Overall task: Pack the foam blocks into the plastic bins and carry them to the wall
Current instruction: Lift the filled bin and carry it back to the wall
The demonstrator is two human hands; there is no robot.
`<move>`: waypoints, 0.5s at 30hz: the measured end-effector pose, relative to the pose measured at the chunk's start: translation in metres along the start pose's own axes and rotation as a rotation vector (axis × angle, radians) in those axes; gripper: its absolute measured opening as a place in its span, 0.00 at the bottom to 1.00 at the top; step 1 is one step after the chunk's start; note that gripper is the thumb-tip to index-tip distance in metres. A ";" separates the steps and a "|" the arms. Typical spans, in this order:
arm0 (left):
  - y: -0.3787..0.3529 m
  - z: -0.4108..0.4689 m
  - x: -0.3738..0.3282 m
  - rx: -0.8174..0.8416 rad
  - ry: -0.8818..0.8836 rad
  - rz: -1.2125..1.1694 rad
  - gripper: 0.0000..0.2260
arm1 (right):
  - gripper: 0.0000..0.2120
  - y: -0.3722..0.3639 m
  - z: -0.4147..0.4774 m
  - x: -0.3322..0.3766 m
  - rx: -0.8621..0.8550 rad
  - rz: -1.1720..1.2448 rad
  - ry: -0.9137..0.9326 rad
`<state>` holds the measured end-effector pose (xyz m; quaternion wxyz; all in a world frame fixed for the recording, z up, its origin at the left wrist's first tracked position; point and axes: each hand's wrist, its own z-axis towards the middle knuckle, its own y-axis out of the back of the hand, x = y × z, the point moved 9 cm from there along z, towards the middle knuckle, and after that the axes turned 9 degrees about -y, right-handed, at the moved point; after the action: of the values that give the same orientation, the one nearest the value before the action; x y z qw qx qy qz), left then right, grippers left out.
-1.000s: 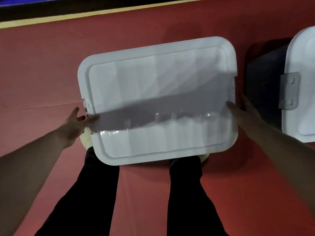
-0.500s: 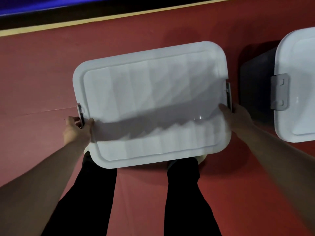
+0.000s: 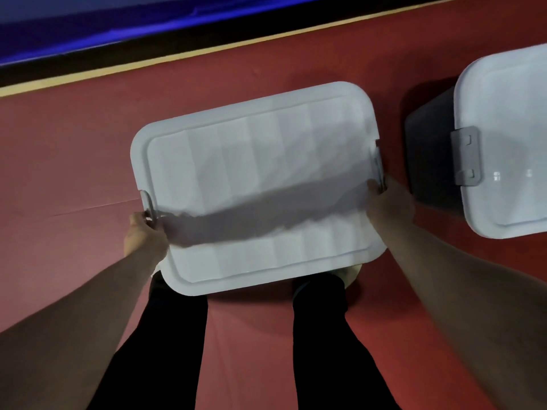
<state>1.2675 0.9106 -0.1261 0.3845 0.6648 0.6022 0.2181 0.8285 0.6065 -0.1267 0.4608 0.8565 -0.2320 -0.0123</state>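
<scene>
- Presently, the centre bin (image 3: pixel 257 184) occupies the middle of the frame and is seen from directly above. Its long side is tilted slightly, with the right end higher in the frame.
- A white lid (image 3: pixel 266 161) covers the whole bin, so the contents are hidden. A dark shadow band runs across the lid from left to right.
- The left hand (image 3: pixel 145 235) is at the lid's left edge. Its fingers are curled round the grey left clasp (image 3: pixel 148 204).
- The right hand (image 3: pixel 387 202) is at the lid's right edge. Its thumb lies on the lid and its fingers wrap the edge at the grey right clasp (image 3: pixel 379 165).
- Both forearms enter from the lower corners of the frame and reach up to the bin's short sides.
- The frame does not show whether the bin rests on the floor (image 3: pixel 74 149) or is held off it.
- A second bin (image 3: pixel 429 155) stands near the centre bin at the right edge of the frame, apart from it. It has a dark wall, a white cover and a grey side latch (image 3: pixel 466 156).
- Two black trouser legs (image 3: pixel 165 350) fill the lower centre. A pale shoe (image 3: pixel 350 273) shows just below the lid's lower right corner.
- The floor is red. A yellow strip (image 3: pixel 177 56) borders it across the upper part of the frame, with a blue-lit band (image 3: pixel 88 25) above in the upper left.
</scene>
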 end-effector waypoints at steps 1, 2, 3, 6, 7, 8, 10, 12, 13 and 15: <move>0.002 0.003 0.000 0.003 0.003 -0.013 0.16 | 0.21 0.002 0.003 -0.002 0.015 0.004 0.023; 0.004 0.008 0.000 0.012 -0.002 -0.027 0.17 | 0.20 0.003 0.007 -0.003 0.060 0.037 0.032; 0.005 0.012 0.001 0.030 -0.015 -0.044 0.19 | 0.20 0.002 0.011 -0.004 0.130 0.086 0.022; -0.003 0.028 0.012 0.127 -0.034 -0.111 0.22 | 0.12 -0.007 0.018 -0.003 0.364 0.170 -0.009; -0.008 0.028 0.016 0.158 -0.022 -0.154 0.21 | 0.11 -0.009 0.020 -0.003 0.431 0.190 -0.009; -0.014 0.029 0.022 0.174 0.001 -0.234 0.20 | 0.12 -0.011 0.021 -0.002 0.486 0.230 -0.007; -0.025 0.023 0.024 0.202 0.031 -0.362 0.18 | 0.13 -0.011 0.025 -0.003 0.551 0.272 -0.021; -0.030 0.024 0.028 0.190 0.024 -0.392 0.17 | 0.12 -0.013 0.030 0.000 0.574 0.298 -0.026; -0.030 0.025 0.030 0.174 0.019 -0.394 0.17 | 0.12 -0.015 0.031 0.002 0.575 0.306 -0.030; -0.028 0.028 0.034 0.142 0.005 -0.368 0.17 | 0.14 -0.019 0.034 0.006 0.539 0.313 -0.020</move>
<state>1.2774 0.9356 -0.1705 0.3686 0.5686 0.7282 0.1026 0.8332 0.5867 -0.1598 0.2110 0.9017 -0.3604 0.1123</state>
